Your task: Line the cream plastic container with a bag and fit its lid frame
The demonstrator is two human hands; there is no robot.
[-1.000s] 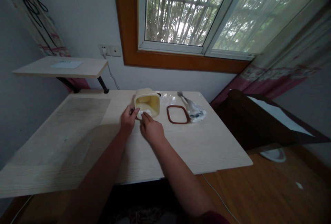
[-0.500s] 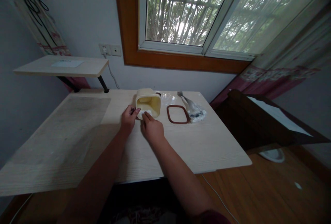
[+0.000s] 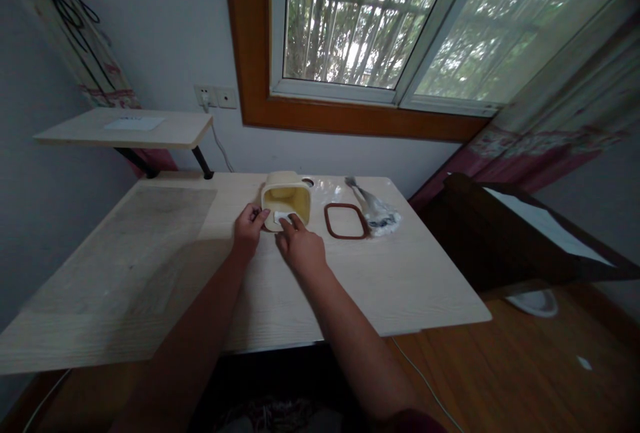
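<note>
A cream-yellow box-shaped container (image 3: pixel 288 199) lies tipped on the table, its opening facing me. My left hand (image 3: pixel 247 226) is closed on the container's left rim, thumb at the edge. My right hand (image 3: pixel 302 245) has its fingers at the lower lip of the opening, pressing on a small white piece (image 3: pixel 281 217) that looks like a tissue or cloth. The fingers partly cover this white piece. To the right, a reddish-brown rounded-square frame (image 3: pixel 346 221) lies flat on the table, apart from both hands.
A crumpled clear plastic bag (image 3: pixel 376 211) lies beside the frame on the pale wooden table (image 3: pixel 350 286). A raised shelf (image 3: pixel 165 127) stands at the back left on black legs. Against the right side is a dark brown piece (image 3: pixel 480 239) with a white sheet on it.
My right hand has shifted slightly right along the lower lip, and more of the white piece shows. My left hand stays on the rim.
</note>
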